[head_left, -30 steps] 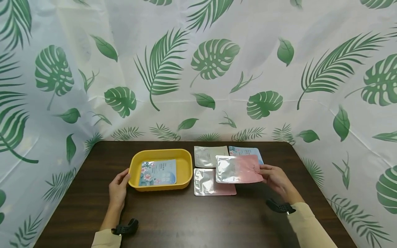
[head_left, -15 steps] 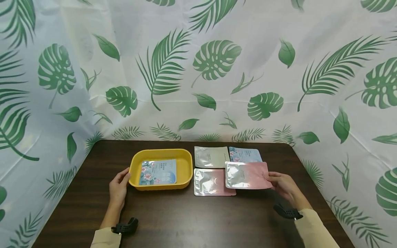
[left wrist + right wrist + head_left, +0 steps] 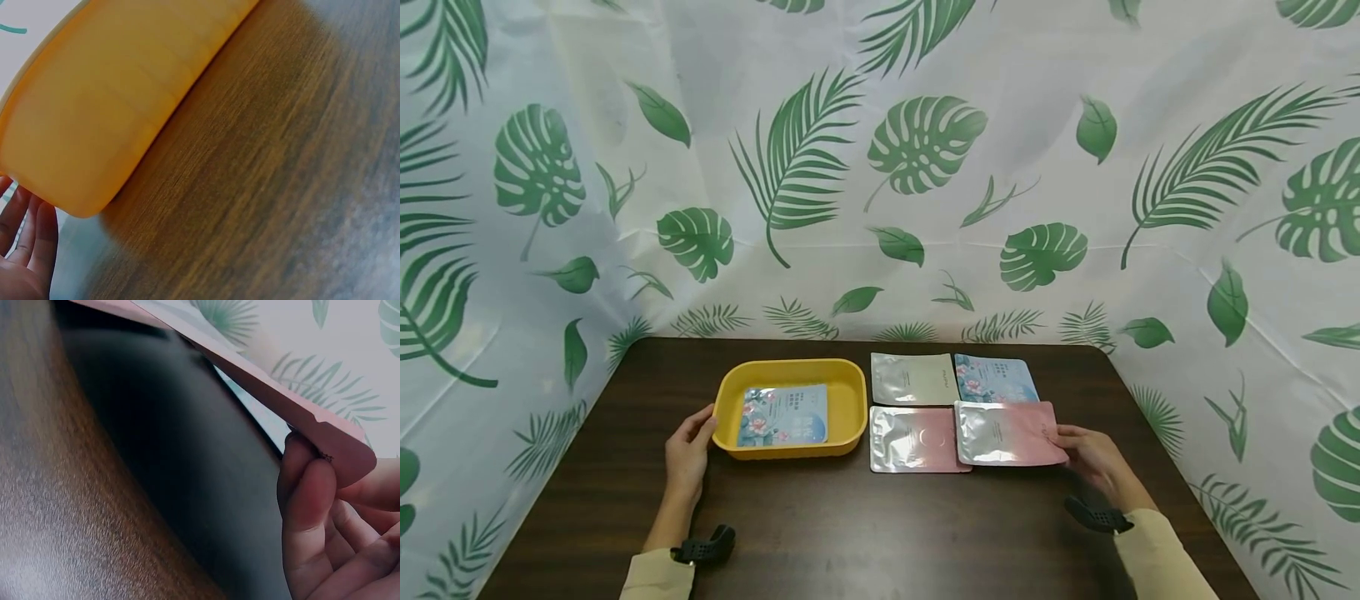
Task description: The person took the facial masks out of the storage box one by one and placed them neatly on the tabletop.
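Note:
In the head view my right hand (image 3: 1097, 467) pinches the right edge of a pink-and-silver sheet mask packet (image 3: 1007, 433). In the right wrist view, thumb and fingers (image 3: 312, 494) grip a corner of this pink packet (image 3: 347, 450), which is tilted over the table. Its left end overlaps a second pink-and-silver packet (image 3: 913, 442) lying flat. My left hand (image 3: 687, 454) touches the left end of a yellow tray (image 3: 855, 417). The left wrist view shows its extended fingers (image 3: 45, 231) against the tray's end wall (image 3: 81, 144). A blue floral packet (image 3: 784, 415) lies in the tray.
Behind the pink packets lie a pale green-and-silver packet (image 3: 913, 379) and another blue floral packet (image 3: 996, 379). The dark wooden table (image 3: 880, 533) ends at a leaf-printed cloth backdrop (image 3: 820, 283).
My right hand has moved right and toward me with the pink packet, lowering it beside the other pink one and uncovering the blue packet behind. The left hand stays at the tray.

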Demonstrator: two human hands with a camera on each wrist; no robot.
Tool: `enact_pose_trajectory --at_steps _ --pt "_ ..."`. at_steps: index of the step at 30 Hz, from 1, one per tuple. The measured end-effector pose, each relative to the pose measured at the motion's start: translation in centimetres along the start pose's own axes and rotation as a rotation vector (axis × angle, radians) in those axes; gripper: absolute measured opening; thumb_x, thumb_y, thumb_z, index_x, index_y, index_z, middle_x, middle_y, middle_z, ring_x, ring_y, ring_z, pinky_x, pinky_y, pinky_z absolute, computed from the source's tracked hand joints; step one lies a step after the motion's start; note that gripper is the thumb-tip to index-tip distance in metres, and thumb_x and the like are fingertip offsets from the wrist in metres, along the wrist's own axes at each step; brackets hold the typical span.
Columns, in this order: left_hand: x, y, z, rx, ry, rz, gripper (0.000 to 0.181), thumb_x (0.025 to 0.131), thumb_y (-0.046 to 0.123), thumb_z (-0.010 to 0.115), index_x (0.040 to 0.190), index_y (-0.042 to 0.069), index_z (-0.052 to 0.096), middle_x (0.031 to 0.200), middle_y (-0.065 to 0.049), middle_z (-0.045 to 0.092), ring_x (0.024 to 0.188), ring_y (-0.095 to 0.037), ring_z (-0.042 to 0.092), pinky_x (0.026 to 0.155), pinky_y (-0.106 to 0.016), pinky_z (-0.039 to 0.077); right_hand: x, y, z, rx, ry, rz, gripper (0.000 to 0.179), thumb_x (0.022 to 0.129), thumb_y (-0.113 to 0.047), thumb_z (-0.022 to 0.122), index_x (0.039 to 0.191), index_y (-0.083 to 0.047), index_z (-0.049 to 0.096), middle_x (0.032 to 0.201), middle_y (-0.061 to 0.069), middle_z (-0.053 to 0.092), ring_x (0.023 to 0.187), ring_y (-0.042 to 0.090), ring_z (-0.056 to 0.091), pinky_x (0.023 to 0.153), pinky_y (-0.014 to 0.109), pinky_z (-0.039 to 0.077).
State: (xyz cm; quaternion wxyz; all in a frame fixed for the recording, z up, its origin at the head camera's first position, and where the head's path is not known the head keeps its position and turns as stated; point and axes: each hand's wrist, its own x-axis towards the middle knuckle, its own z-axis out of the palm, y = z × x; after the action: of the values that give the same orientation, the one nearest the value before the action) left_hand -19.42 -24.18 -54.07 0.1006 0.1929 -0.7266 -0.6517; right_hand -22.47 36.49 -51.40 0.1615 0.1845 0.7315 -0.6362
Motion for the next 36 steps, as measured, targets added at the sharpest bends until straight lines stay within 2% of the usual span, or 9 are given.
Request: enact_pose_trajectory --at_steps 5,11,16,22,27,36 --pt "0.01 0.04 -0.04 0.006 -0.002 -0.003 0.049 0.101 0.037 0.05 0.14 0.007 0.051 0.142 -0.009 0.049 0.101 0.012 0.049 0.079 0.0 0.043 0.32 0.2 -0.11 -0.012 0.009 0.017 0.043 0.094 -0.014 0.063 0.131 0.006 0.053 0.085 -0.006 0.063 0.075 0.012 0.059 0.068 0.026 0.052" --pt "0.35 0.25 0.08 -0.002 -0.001 0.008 0.049 0.1 0.037 0.051 0.139 0.007 0.052 0.141 -0.009 0.05 0.101 0.01 0.05 0.079 0.0 0.044 0.8 -0.15 -0.38 -0.109 0.044 -0.016 0.048 0.095 -0.019 0.063 0.133 0.009 0.052 0.095 -0.005 0.066 0.082 0.012 0.062 0.073 0.027 0.056" --pt "0.34 0.16 0.1 -0.003 0.007 0.0 0.049 0.1 0.037 0.051 0.138 0.007 0.052 0.141 -0.008 0.05 0.102 0.01 0.049 0.079 0.0 0.043 1.02 -0.14 -0.35 -0.172 0.073 -0.042 0.047 0.092 -0.017 0.066 0.126 0.013 0.056 0.092 -0.002 0.07 0.078 0.011 0.064 0.07 0.029 0.057" --pt "0.08 -0.11 0.09 -0.008 0.001 -0.001 0.047 0.101 0.036 0.051 0.138 0.006 0.053 0.14 -0.008 0.051 0.102 0.011 0.05 0.08 0.0 0.044 0.83 0.57 -0.19 -0.341 0.155 -0.067 0.041 0.09 -0.016 0.067 0.115 0.016 0.061 0.087 0.006 0.071 0.071 0.014 0.063 0.065 0.031 0.058" --pt "0.02 -0.04 0.23 -0.021 0.001 0.005 0.047 0.101 0.035 0.051 0.138 0.006 0.053 0.14 -0.008 0.051 0.102 0.01 0.051 0.08 -0.001 0.044 0.65 0.54 -0.05 -0.399 0.206 -0.1 0.038 0.089 -0.012 0.066 0.111 0.019 0.062 0.083 0.009 0.07 0.068 0.014 0.06 0.062 0.03 0.057" --pt "-0.1 -0.11 0.17 -0.012 0.007 0.006 0.047 0.101 0.035 0.051 0.138 0.005 0.052 0.141 -0.009 0.05 0.102 0.01 0.05 0.08 0.0 0.044 0.2 0.47 0.21 -0.509 0.26 -0.076 0.033 0.088 -0.011 0.066 0.106 0.017 0.065 0.087 0.023 0.069 0.068 0.019 0.062 0.063 0.036 0.059"
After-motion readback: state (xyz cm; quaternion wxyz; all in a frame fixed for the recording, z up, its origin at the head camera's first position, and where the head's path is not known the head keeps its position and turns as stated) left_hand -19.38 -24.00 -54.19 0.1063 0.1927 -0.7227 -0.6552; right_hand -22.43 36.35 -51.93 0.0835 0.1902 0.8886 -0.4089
